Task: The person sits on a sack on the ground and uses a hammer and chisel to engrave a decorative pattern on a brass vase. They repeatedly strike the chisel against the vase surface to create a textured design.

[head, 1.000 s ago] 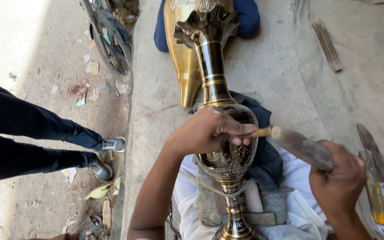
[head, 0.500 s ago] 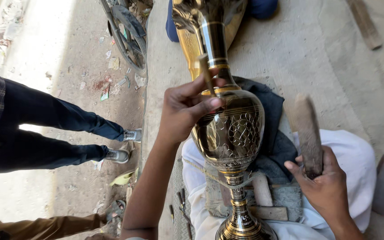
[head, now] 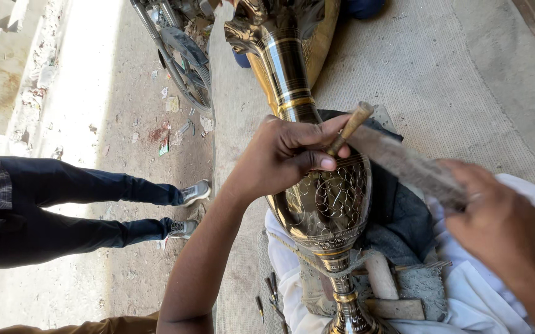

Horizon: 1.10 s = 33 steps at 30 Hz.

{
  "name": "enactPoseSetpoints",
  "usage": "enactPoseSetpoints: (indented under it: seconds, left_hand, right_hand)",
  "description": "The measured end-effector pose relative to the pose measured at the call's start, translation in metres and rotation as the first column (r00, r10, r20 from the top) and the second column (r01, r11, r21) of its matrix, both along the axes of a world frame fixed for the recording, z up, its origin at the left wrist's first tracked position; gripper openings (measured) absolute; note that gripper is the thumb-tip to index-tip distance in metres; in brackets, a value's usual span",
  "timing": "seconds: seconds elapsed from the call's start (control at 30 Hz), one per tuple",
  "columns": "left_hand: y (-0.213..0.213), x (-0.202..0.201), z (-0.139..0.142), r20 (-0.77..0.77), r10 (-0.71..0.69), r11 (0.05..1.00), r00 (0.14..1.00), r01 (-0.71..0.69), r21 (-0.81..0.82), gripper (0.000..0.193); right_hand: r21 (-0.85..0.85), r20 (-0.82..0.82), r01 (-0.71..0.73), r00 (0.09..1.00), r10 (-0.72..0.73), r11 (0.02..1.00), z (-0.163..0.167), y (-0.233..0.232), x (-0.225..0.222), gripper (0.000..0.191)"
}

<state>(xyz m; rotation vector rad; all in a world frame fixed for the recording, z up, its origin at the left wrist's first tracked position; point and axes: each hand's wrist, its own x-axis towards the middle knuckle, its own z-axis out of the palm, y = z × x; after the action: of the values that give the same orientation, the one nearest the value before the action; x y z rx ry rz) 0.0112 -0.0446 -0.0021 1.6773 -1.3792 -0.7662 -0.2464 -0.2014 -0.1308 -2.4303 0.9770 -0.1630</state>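
A large engraved brass vase (head: 326, 204) lies across my lap, its neck pointing away from me. My left hand (head: 286, 154) rests on the vase's shoulder and pinches a thin chisel (head: 351, 127), tip against the metal. My right hand (head: 496, 216) grips a long wooden mallet (head: 403, 164), blurred with motion, its head close to the chisel's top. A dark cloth (head: 403, 210) sits under the vase.
Another person's legs in dark trousers and grey shoes (head: 94, 192) stretch in from the left. A spoked wheel (head: 181, 55) stands at the top. Small tools (head: 267, 291) and a wooden block (head: 397, 306) lie by my white-clad lap. A woven mat (head: 453, 74) covers the floor.
Half a second ago my right hand lay on the mallet beside my knee; now the mallet is up by the chisel. My left hand has settled lower on the vase, holding the chisel.
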Motion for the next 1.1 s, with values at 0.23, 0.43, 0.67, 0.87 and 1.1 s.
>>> enactPoseSetpoints:
  seconds: [0.23,0.43,0.67,0.87,1.1]
  left_hand:
    - [0.006,-0.002,0.002,0.017,-0.025,0.995,1.000,0.027,-0.096,0.038]
    - [0.016,-0.026,-0.005,0.055,0.281,0.948,0.958,-0.268,-0.173,0.047]
    - [0.025,-0.049,-0.020,0.135,0.533,0.807,0.835,-0.454,-0.376,0.046]
    - [0.024,-0.053,-0.024,0.067,0.613,0.722,0.787,-0.524,-0.452,0.045]
    - [0.018,-0.029,-0.003,0.097,0.240,0.956,0.966,-0.217,-0.199,0.050]
  right_hand:
    - [0.184,0.415,-0.015,0.908,-0.063,0.983,0.033,-0.039,0.012,0.039]
    - [0.246,0.493,-0.209,0.867,0.064,0.946,0.084,-0.059,0.038,0.040]
    - [0.095,0.180,-0.167,0.973,0.148,0.981,0.117,-0.083,0.056,0.044]
    - [-0.205,0.024,-0.360,0.928,0.372,0.910,0.133,-0.087,0.061,0.055]
    - [-0.193,-0.413,-0.209,0.903,0.114,0.959,0.085,-0.053,0.052,0.060]
